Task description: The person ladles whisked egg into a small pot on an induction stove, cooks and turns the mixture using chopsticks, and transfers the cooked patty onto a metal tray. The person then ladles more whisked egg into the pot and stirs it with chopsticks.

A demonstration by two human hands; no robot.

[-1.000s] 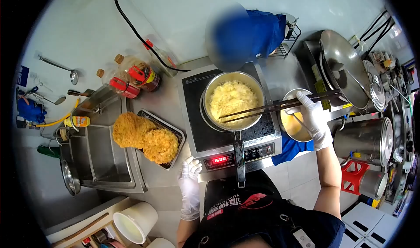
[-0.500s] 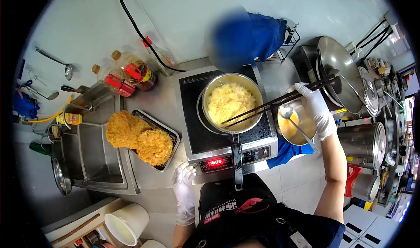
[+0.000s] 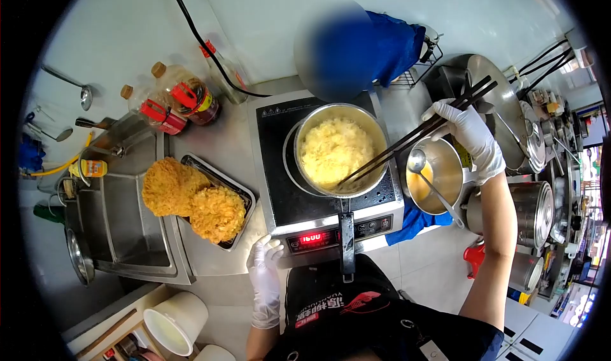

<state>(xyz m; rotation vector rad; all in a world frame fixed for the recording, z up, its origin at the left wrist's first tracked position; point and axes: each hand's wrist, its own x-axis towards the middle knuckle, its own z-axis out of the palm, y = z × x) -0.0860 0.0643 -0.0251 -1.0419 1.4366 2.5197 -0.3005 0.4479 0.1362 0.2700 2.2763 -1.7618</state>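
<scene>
My right hand (image 3: 470, 135), in a white glove, is closed around a pair of long dark chopsticks (image 3: 417, 138). Their tips reach into a pot (image 3: 384, 132) on the induction cooker (image 3: 270, 170), at the near right edge of a pale yellow, bubbling fried mass (image 3: 334, 151). Below that hand is a second pot (image 3: 455, 170) with yellow liquid and a metal ladle (image 3: 417, 160) in it. My left hand (image 3: 264, 258), gloved too, rests at the counter edge beside the cooker's front left corner, fingers loosely bent and holding nothing.
Golden fried cakes (image 3: 175, 186) lie on a black tray (image 3: 251, 202) left of the cooker, next to a steel sink (image 3: 137, 215). Bottles (image 3: 191, 97) stand behind. The pot's handle (image 3: 346, 240) points toward my body. A wok (image 3: 477, 75) and a stockpot (image 3: 519, 215) are at right.
My right hand has shifted right, and the chopsticks slope more steeply, their tips slightly further right in the pot. The view has moved a little; my left hand stays by the cooker's corner.
</scene>
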